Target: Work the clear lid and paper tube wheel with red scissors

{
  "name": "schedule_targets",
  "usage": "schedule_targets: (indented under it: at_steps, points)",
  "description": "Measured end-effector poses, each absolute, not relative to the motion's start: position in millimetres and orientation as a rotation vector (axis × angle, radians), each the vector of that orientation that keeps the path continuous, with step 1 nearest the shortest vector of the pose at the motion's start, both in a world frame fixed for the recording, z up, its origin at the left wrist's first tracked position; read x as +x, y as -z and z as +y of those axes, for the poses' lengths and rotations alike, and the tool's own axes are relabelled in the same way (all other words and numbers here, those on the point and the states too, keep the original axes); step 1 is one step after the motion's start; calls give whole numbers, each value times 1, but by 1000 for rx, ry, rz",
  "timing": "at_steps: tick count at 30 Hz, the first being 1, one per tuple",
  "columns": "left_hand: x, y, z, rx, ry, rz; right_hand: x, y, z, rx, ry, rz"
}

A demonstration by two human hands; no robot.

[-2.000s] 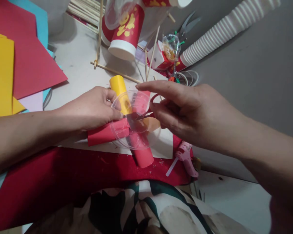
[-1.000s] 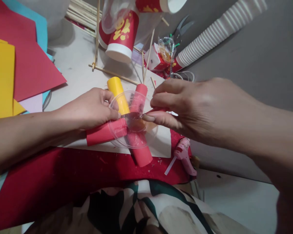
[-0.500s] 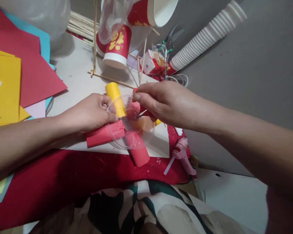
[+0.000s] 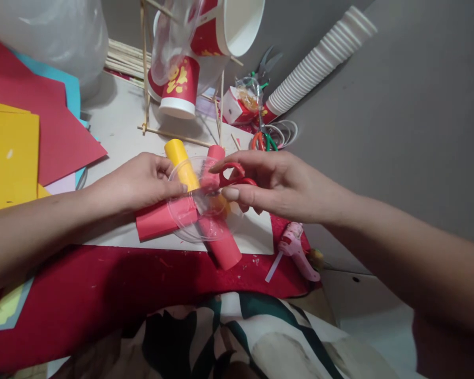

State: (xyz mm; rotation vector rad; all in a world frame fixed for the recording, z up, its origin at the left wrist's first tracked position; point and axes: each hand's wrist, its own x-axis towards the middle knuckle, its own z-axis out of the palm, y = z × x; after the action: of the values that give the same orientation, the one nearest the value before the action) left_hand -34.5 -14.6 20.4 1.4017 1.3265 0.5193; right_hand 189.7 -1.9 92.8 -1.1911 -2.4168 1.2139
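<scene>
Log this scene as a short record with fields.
left hand: pinches rim of clear plastic lid
right hand: grips red-handled scissors over the lid's middle
under lid: yellow paper tube, red paper tubes fanned out
nearby: pink glue gun, stack of white cups, coloured card sheets

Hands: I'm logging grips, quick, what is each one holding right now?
Left hand: closed, pinching the rim of the clear lid over the paper rolls.
Right hand: closed on red-handled scissors.
</scene>
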Motion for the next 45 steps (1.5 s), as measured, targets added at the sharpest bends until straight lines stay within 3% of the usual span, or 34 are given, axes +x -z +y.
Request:
schedule_targets:
  at_steps: [4, 8, 14, 20, 23, 26, 29, 36, 42, 45]
  points:
    - [-41, -33, -18, 1935, -487, 1637, 193, -86, 1, -1082, -1107, -2439]
    - [-35, -43, -31, 2253, -812, 1635, 198, -74, 4, -957, -932, -2464]
    - [-13, -39, -33, 1799, -816, 1054, 196, -70, -3, -838, -1010, -2430]
    - [0, -35, -30, 1510, -854, 1002, 220, -80, 21, -940, -1208, -2266]
    - [0, -36, -30, 1523, -854, 1022, 239, -73, 55, -1424, -767, -2159]
    - [-1, -35, -29, 1532, -869, 1008, 251, -57, 84, -1873, -239, -2385]
    - [-1, -34, -29, 1567, -899, 1019, 254, -41, 101, -2105, -60, -2499]
    - [-4, -38, -30, 1694, -852, 1042, 251, -24, 115, -2175, -112, -2545]
    - [-4, -40, -29, 1687, -897, 1099, 261, -42, 107, -2089, -177, -2484]
    - [-3, -40, -29, 1692, -909, 1115, 271, -61, 87, -1896, -551, -2253]
